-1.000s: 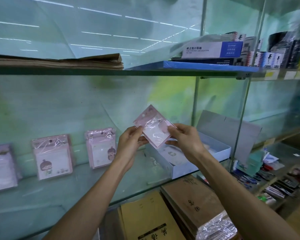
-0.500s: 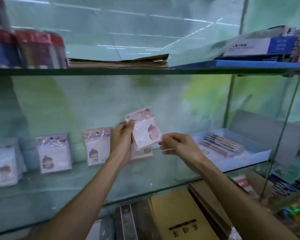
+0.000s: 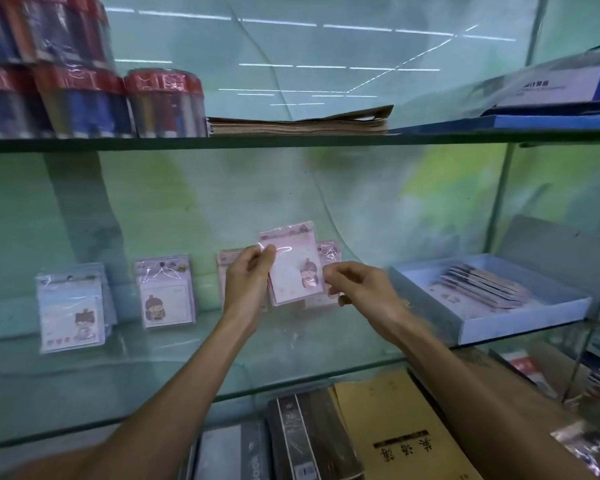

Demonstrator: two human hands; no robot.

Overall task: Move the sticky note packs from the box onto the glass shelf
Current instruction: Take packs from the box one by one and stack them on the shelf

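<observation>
From the head camera, the left hand (image 3: 248,277) pinches the top left corner of a pink, plastic-wrapped sticky note pack with a cartoon girl printed on it (image 3: 293,268), thumb and fingers curled onto its edge; the pack stands upright, above the middle of the clear glass shelf (image 3: 153,382) and close to the far wall. The right hand (image 3: 357,289) sits just right of that pack with its fingers loosely curled; whether they touch the wrapper or hold anything I cannot tell (the hand is blurred). Behind the held pack another pink pack (image 3: 329,252) peeks out at the right, leaning against the far wall; a third pink pack (image 3: 224,268) shows partly behind the left hand. Further left on the shelf stand a pink pack with a brown-haired figure (image 3: 165,292) and, leftmost, a pale blue stack of packs (image 3: 73,311), both leaning on the wall. At the right end of the shelf lies the shallow light-blue cardboard box (image 3: 520,323), its lid open, with a row of packs on edge (image 3: 478,284) inside. On the upper glass shelf sit red-capped bundles (image 3: 163,103) and a flat brown paper stack (image 3: 298,124); below, near the viewer, lies a yellow-brown notebook (image 3: 392,431).
</observation>
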